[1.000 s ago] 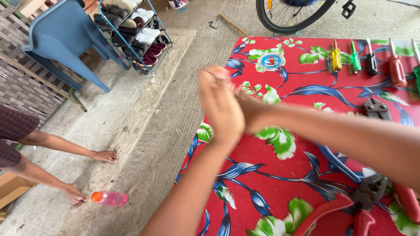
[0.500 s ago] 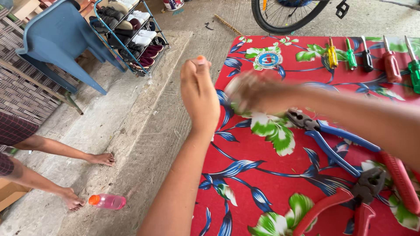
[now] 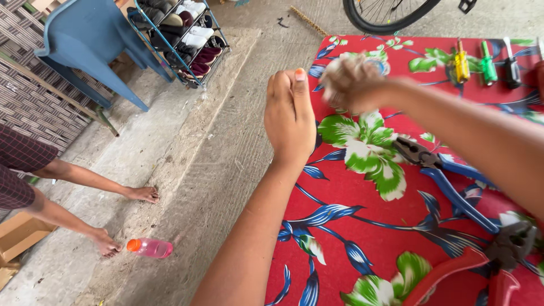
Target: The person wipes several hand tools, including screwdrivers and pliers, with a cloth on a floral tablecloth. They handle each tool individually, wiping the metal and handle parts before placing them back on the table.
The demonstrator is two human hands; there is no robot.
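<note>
My left hand is raised over the left edge of a red flowered cloth, its back towards me and its fingers straight and side by side; it holds nothing. My right hand is just to its right, blurred by motion and loosely curled, and the two hands are apart. Below the right forearm, blue-handled pliers lie on the cloth. Red-handled pliers lie at the cloth's lower right.
Yellow, green and black screwdrivers lie in a row at the cloth's far right. A bicycle wheel stands behind. On the concrete to the left are a shoe rack, a blue chair, a pink bottle and another person's bare feet.
A second ago my hands were pressed together. They have parted: the right hand moved up and to the right, and the left hand stays raised. The view shifted slightly.
</note>
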